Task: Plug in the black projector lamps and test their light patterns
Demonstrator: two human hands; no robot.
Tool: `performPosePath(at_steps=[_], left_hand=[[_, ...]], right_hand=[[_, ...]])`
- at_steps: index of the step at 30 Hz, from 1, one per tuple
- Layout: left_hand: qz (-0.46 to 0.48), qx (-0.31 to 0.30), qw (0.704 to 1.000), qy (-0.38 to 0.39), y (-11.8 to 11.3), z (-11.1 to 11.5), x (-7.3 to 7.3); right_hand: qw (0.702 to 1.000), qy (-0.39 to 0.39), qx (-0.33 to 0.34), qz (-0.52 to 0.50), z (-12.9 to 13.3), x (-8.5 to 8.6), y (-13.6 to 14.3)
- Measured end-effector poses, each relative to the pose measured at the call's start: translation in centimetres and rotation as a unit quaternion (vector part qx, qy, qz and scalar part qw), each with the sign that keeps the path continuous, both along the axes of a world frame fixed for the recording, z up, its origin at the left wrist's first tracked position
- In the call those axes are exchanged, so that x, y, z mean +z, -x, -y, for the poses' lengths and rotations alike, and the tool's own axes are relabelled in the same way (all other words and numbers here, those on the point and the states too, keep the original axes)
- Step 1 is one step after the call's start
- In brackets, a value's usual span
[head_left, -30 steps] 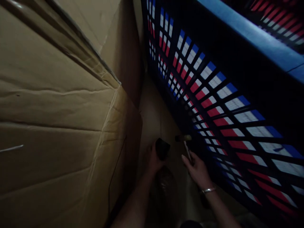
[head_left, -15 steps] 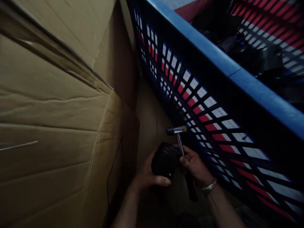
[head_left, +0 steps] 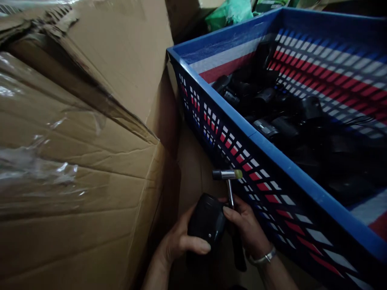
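A dark, rounded device [head_left: 206, 219] with a small shiny dot sits low in the middle of the head view. My left hand [head_left: 181, 237] is closed round its left side, the thumb across its lower face. My right hand [head_left: 246, 225] grips a small hammer [head_left: 230, 193] with a metal head, one black end and one yellow end. The hammer stands upright, head away from me, its dark handle hanging below the hand. My right thumb rests at the device's right edge. The right wrist wears a metal band.
A large blue crate [head_left: 272, 155] with slotted sides stands at the right and holds several dark devices [head_left: 281, 125]. Cardboard boxes [head_left: 90, 169], partly covered in clear plastic, fill the left. Behind the crate lies a green bag [head_left: 232, 14].
The view has tilted up, showing more of the crate's inside. Both hands appear slightly lower, still holding the device and hammer, and my right thumb has moved onto the device's edge.
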State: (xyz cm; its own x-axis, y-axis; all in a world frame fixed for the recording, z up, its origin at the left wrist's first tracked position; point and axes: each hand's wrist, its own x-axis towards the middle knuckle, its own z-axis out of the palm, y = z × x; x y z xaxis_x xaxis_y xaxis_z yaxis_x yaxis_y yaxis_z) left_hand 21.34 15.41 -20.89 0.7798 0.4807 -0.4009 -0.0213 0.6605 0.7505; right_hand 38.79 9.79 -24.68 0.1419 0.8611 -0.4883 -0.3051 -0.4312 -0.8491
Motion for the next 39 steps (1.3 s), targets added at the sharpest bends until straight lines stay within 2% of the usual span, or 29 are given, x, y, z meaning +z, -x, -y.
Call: performPosePath(at_steps=[4, 7, 9, 12, 14, 17, 19, 22, 25, 27, 30, 32, 37, 39], left_hand=[[-0.006, 0.019, 0.999, 0.034, -0.1, 0.3, -1.3], [-0.012, -0.004, 0.996, 0.091, -0.1, 0.8, -3.2], [-0.002, -0.015, 0.991, 0.136, 0.1, 1.1, -4.8], [-0.007, 0.032, 0.986, 0.165, 0.5, 1.2, -7.0], [-0.06, 0.048, 0.991, 0.113, 0.6, 1.0, -8.0], [-0.154, -0.01, 0.988, -0.03, 0.2, 0.6, -8.9], [-0.212, -0.029, 0.971, -0.102, -0.6, 0.7, -9.9], [-0.302, 0.0, 0.943, -0.14, -2.1, 1.1, -12.7], [-0.362, 0.012, 0.923, -0.129, -2.8, 1.4, -16.3], [-0.389, 0.005, 0.914, -0.115, -2.8, 1.2, -18.4], [-0.412, -0.014, 0.906, -0.092, -2.3, 0.7, -20.6], [-0.419, -0.025, 0.904, -0.08, -1.8, 0.5, -21.4], [-0.417, -0.037, 0.907, -0.054, -1.2, 0.3, -21.9], [-0.405, -0.039, 0.912, -0.044, -1.2, 0.3, -21.8]], right_hand=[[0.999, -0.004, 0.027, -0.027, -0.1, -0.8, -0.5], [0.99, -0.03, 0.083, -0.107, 0.0, -2.2, -1.1], [0.985, -0.02, 0.105, -0.135, 0.1, -3.3, -1.4], [0.992, 0.028, 0.071, -0.104, 0.3, -5.2, -1.5], [0.995, 0.076, 0.017, -0.065, 0.3, -6.3, -1.2], [0.988, 0.139, -0.049, -0.041, 0.1, -8.0, -0.4], [0.983, 0.173, -0.051, -0.022, -0.3, -9.4, 0.1], [0.975, 0.203, -0.001, 0.089, -1.0, -11.7, 0.5], [0.951, 0.14, 0.033, 0.272, -1.0, -13.4, 0.2], [0.926, 0.089, 0.06, 0.362, -0.3, -13.9, -0.2], [0.903, 0.086, 0.128, 0.401, 1.6, -13.7, -0.7], [0.896, 0.101, 0.16, 0.401, 2.6, -13.4, -0.7], [0.887, 0.082, 0.118, 0.439, 3.6, -13.5, -0.1], [0.877, 0.089, 0.144, 0.449, 3.5, -14.0, 0.2]])
